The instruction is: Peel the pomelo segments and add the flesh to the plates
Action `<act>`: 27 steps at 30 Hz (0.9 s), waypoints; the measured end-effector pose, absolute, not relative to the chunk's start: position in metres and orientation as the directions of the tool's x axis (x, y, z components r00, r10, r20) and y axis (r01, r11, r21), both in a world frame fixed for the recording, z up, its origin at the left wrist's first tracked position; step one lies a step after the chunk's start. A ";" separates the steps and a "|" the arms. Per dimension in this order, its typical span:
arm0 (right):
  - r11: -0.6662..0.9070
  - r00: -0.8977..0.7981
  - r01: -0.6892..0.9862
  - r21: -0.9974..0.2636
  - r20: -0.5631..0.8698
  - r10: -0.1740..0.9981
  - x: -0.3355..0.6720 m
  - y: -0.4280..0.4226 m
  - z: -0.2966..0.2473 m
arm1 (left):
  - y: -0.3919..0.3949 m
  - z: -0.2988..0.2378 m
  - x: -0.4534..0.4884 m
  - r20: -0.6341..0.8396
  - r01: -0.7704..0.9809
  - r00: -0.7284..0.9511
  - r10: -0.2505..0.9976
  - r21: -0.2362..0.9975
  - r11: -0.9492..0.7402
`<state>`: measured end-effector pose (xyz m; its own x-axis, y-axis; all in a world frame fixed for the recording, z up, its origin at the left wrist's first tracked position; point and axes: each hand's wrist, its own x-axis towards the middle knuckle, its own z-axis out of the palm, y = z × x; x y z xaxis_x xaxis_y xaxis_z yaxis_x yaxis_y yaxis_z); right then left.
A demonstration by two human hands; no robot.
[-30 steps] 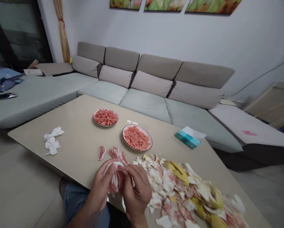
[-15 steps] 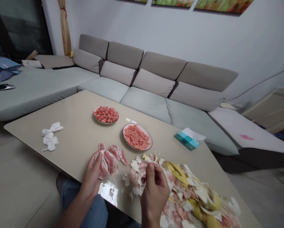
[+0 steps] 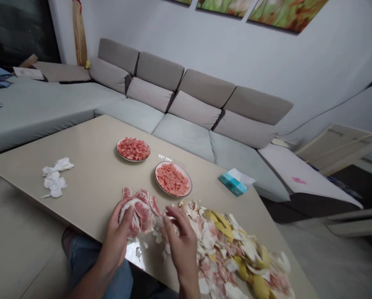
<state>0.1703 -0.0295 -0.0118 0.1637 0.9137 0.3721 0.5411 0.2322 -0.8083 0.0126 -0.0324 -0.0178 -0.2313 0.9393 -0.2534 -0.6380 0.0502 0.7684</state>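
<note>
My left hand [image 3: 119, 234] is closed around a peeled pink pomelo segment [image 3: 139, 214], held just above the near edge of the beige table [image 3: 89, 174]. More pink segments [image 3: 148, 199] lie right behind it. My right hand [image 3: 181, 243] hovers with its fingers apart and nothing in them, at the left end of a heap of white pith and yellow peel [image 3: 226, 245]. Two white plates of pink pomelo pieces stand further back, one [image 3: 133, 148] on the left and one [image 3: 172, 179] nearer the middle.
Crumpled white tissues [image 3: 53, 177] lie at the table's left. A teal tissue pack [image 3: 234, 182] sits near the far right edge. A grey corner sofa [image 3: 186, 112] wraps behind the table. My jeans-clad knee [image 3: 86, 259] shows under the near edge.
The hands were together on one segment. The right hand pulled away to the peel heap with a scrap of pith and let it go; the left hand kept the segment.
</note>
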 end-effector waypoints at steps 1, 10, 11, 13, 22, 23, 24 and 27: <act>0.273 0.095 0.524 -0.807 0.373 0.923 0.162 -0.033 -0.008 | -0.033 -0.017 0.013 -0.242 -0.629 -0.240 0.940 0.776 0.039; 0.395 0.032 0.527 -0.752 0.482 0.875 0.141 -0.039 -0.006 | -0.038 -0.017 0.014 -0.221 -0.569 -0.257 0.941 0.822 0.038; 0.409 0.023 0.527 -0.745 0.494 0.869 0.141 -0.039 -0.006 | -0.038 -0.017 0.014 -0.209 -0.551 -0.268 0.941 0.834 0.028; 0.436 -0.008 0.534 -0.724 0.511 0.859 0.142 -0.039 -0.006 | -0.038 -0.018 0.013 -0.174 -0.506 -0.287 0.942 0.863 0.005; 0.466 -0.087 0.611 -0.640 0.531 0.843 0.147 -0.037 -0.008 | -0.037 -0.026 0.008 -0.001 -0.275 -0.289 0.957 0.958 -0.082; 0.469 -0.101 0.622 -0.627 0.529 0.842 0.147 -0.036 -0.009 | -0.037 -0.027 0.007 0.017 -0.254 -0.286 0.958 0.963 -0.093; 0.476 -0.118 0.630 -0.614 0.530 0.840 0.148 -0.035 -0.010 | -0.037 -0.027 0.007 0.037 -0.231 -0.285 0.958 0.967 -0.105; 0.512 -0.172 0.633 -0.581 0.539 0.825 0.150 -0.034 -0.012 | -0.037 -0.027 0.005 0.099 -0.167 -0.288 0.952 0.974 -0.151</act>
